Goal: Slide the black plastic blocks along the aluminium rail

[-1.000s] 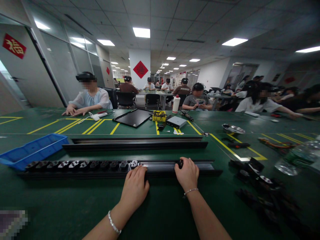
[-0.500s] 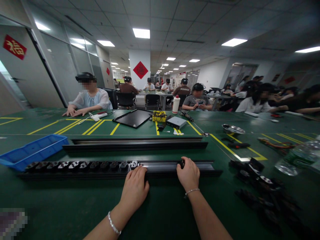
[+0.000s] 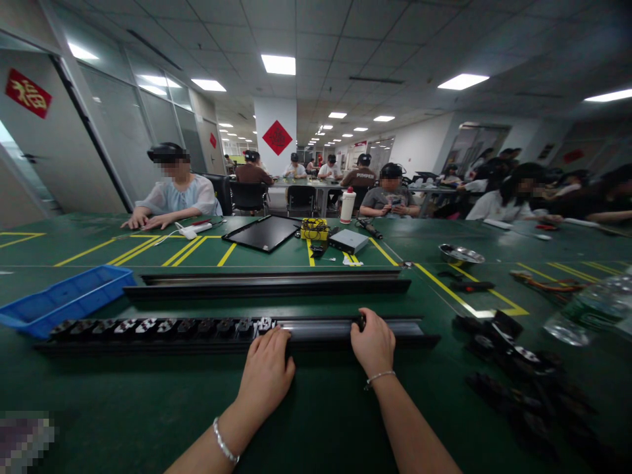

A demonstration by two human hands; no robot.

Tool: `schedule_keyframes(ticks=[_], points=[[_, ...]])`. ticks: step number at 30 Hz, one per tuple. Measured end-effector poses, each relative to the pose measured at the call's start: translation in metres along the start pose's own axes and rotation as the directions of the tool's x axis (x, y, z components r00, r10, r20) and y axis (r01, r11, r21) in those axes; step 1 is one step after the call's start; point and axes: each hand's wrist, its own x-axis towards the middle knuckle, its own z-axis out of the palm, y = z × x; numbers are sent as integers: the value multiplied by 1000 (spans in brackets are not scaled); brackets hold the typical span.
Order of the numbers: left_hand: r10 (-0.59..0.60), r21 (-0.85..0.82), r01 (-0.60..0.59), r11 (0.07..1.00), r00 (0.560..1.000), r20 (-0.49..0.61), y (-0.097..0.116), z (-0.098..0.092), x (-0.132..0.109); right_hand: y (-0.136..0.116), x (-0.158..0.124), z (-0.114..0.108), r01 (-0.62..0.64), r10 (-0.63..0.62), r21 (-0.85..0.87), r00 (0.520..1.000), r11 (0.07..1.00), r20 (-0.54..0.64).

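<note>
A long black channel rail (image 3: pixel 316 331) lies crosswise before me. A row of small black blocks (image 3: pixel 186 328) fills its left part; a few have silvery tops. My left hand (image 3: pixel 266 365) lies over the rail's near edge beside the row's rightmost block (image 3: pixel 265 324). Its fingers are stretched out and its thumb is apart; the fingertips are partly hidden. Farther right along the rail, my right hand (image 3: pixel 374 343) is closed around a small black part (image 3: pixel 361 322), mostly covered by the fingers. A smooth, bare stretch of channel shows between the hands.
A second black rail (image 3: pixel 269 284) lies behind. A blue bin (image 3: pixel 69 299) stands left; dark parts (image 3: pixel 518 368) are piled right near a plastic bottle (image 3: pixel 587 309). Farther back are a metal bowl (image 3: pixel 461 254), a black panel (image 3: pixel 264 233) and a grey box (image 3: pixel 348 241). People sit opposite.
My right hand has shifted very slightly to the right with the small black part. My left hand and the row of blocks stay put.
</note>
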Motion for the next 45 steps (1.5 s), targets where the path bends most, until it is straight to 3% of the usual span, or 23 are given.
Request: schedule_keyframes(ticks=[14,19,26,35,45], points=[[2,-4,-2,1000,1000,-4,-2,2,0,9,7,-10,38,-36,-22,994,999,99],[9,-5,-9,1000,1000,-12,-2,3,0,15,5,-6,73,-72,-100,997,992,10],[13,-2,-13,1000,1000,-17,0,0,0,13,3,-3,60,-61,-115,998,992,-8],[3,-1,-3,1000,1000,-5,-1,1,0,15,7,-5,55,-51,-66,997,996,59],[0,0,0,1000,1000,2,0,0,0,16,8,-8,31,-29,-42,998,999,49]])
